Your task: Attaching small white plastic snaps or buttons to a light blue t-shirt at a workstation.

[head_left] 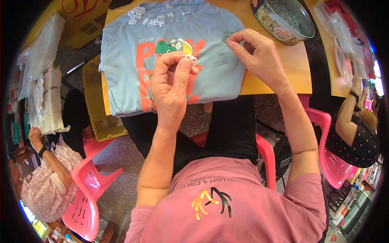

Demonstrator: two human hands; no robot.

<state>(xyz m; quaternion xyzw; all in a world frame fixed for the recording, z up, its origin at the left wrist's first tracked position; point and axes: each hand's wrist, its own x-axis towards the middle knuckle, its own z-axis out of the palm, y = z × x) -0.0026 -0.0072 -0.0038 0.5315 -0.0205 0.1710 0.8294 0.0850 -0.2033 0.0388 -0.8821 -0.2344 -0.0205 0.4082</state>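
Observation:
My left hand (171, 87) is raised over a light blue T-shirt (121, 60) spread on the table, pinching a small white plastic piece with round holes (191, 59) between thumb and fingers. To its right, my right hand (263, 56) has thumb and forefinger brought together beside a little heap of thin grey-green metal bits (230, 35) on the shirt. Whatever sits between those fingertips is too small to name. Several more white plastic pieces (159, 20) lie scattered at the shirt's far edge. A few loose grey bits rest near the heap.
An oval printed tin (279, 32) full of similar grey bits stands at the table's far right. A yellow crate (103, 117) is below the table's left side. Pink chairs (87, 190) flank me, with a person seated on each side. Plastic bags (334, 32) lie at far right.

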